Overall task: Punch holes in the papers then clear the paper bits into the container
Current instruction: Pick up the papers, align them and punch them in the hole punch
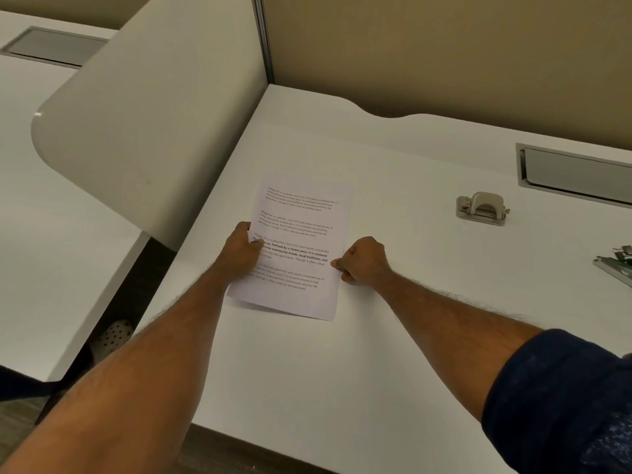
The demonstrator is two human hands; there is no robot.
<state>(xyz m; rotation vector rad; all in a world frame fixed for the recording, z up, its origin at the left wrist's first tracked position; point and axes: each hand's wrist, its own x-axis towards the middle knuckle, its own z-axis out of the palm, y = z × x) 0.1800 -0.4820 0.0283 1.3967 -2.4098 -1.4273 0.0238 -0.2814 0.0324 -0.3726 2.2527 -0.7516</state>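
Note:
White printed papers (301,227) lie near the middle of the white desk (393,319), their near edge lifted slightly off the surface. My left hand (242,249) pinches the papers' left edge, thumb on top. On the right edge, my right hand (364,260) is closed, gripping the sheets with its fingertips. A grey hole punch (482,208) stands on the desk to the right, well apart from both hands. No container is visible.
A cream divider panel (147,131) rises along the desk's left side. A grey cable hatch (578,172) is set into the desk at far right. A metal, clip-like object (615,265) lies at the right edge. A foot in a perforated shoe (113,336) shows below.

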